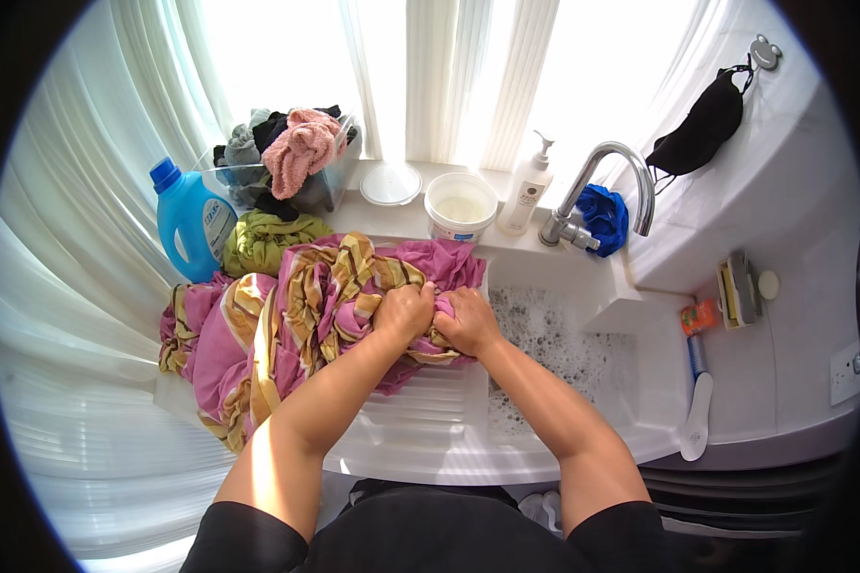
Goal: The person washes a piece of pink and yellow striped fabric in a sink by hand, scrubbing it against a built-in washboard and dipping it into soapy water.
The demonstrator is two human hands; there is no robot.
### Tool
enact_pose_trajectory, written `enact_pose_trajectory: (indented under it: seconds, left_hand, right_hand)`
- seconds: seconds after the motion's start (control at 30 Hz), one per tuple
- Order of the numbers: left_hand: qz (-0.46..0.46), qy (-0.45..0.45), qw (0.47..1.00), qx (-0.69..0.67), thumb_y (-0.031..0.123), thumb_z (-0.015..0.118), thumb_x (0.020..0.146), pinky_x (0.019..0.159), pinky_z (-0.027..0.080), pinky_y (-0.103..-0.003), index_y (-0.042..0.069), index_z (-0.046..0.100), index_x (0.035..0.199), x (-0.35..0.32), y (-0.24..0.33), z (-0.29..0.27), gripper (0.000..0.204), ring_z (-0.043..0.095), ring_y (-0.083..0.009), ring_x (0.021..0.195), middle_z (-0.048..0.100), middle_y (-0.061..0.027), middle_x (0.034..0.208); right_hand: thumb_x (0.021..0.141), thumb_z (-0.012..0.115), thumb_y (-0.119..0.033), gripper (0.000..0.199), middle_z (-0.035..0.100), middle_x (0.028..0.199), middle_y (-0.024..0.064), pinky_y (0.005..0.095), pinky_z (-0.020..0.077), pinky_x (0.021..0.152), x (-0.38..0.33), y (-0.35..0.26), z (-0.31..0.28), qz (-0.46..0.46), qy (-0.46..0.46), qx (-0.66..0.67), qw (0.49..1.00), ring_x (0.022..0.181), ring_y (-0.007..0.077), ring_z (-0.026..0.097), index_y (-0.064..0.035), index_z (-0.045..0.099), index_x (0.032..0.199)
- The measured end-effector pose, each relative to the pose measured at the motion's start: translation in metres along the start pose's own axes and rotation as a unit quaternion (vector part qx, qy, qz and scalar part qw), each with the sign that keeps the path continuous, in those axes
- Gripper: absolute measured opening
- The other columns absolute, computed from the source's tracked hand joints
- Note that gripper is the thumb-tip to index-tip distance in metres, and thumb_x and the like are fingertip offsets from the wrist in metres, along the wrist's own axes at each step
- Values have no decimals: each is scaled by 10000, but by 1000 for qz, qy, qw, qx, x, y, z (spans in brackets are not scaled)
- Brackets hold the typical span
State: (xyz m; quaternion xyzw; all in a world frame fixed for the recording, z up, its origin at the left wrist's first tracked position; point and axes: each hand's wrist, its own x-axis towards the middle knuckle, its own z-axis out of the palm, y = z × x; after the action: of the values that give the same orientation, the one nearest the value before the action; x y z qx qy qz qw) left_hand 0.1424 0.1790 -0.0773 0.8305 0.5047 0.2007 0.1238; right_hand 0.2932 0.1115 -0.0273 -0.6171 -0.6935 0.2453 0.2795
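Note:
A large pink cloth with yellow and brown stripes [229, 334] lies bunched over the ribbed washboard [411, 415] of a white laundry sink. My left hand [405, 313] is closed round a fold of it. Close beside, my right hand [469, 322] grips another bunch near the washboard's right edge. Both fists are side by side, with the cloth squeezed between and under them. Foamy water [554, 353] stands in the basin to the right of my right hand. The fingertips are partly hidden in the folds.
Behind the cloth are a blue detergent bottle [193, 224], a green cloth [272, 244], a clear bin [334, 181] of clothes, a white tub [461, 202] and a pump bottle [526, 191]. A curved faucet [616, 158] overhangs the basin. A brush [698, 411] lies on the right ledge.

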Motion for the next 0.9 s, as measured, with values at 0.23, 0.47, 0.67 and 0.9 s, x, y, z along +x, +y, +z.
enact_pose_trajectory:
  seconds: [0.23,0.47,0.67,0.9]
  left_hand:
    - [114,50,992,3,641,663,764,1024,328,-596,96,562,1325,-92,42,-64,790,378,-500,1284,397,-320,1417]
    - [157,92,983,-37,418,660,793,803,384,-475,116,672,823,-80,40,-50,304,544,-298,906,595,-75,891]
    - [150,61,983,-85,268,594,822,685,416,-432,104,614,636,-59,36,-43,249,543,-307,732,555,-93,691]
    - [159,24,982,-94,184,518,844,609,467,-519,42,609,627,-35,24,-38,275,576,-389,581,610,-171,623]
  right_hand:
    - [606,766,-536,821,349,1440,202,613,306,1038,-101,-8,9,-146,107,-113,977,1337,443,315,-190,554,1318]
    - [524,786,-600,789,497,1209,125,580,336,969,-76,15,39,-242,215,-91,942,1187,334,464,-124,617,1129]
    - [537,763,-610,706,578,972,145,536,405,870,-54,23,28,-265,195,-63,942,936,369,567,-59,603,947]
    - [513,723,-524,582,587,873,131,473,406,837,-34,18,25,-181,141,-26,973,888,335,553,-60,596,839]
